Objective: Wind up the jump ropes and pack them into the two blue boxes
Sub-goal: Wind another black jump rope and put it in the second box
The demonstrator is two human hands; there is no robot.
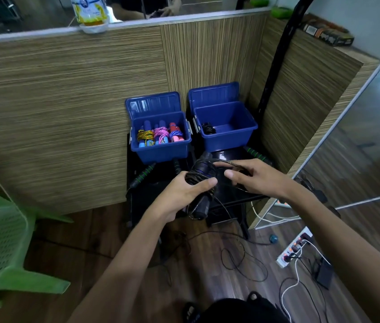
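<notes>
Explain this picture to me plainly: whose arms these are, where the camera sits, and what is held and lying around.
There is no machine here. A person wears the camera on the head, so it looks down at both arms. The left hand grips a dark jump rope by its handles, and the right hand pinches the cord, winding it around them. On a black stand sit two open blue boxes: the left box holds wound colourful ropes, the right box one dark bundle. Green-handled ropes lie in front.

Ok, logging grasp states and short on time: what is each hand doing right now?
Left hand: grips the handles of the dark jump rope.
Right hand: pinches a loop of that rope's cord.
</notes>
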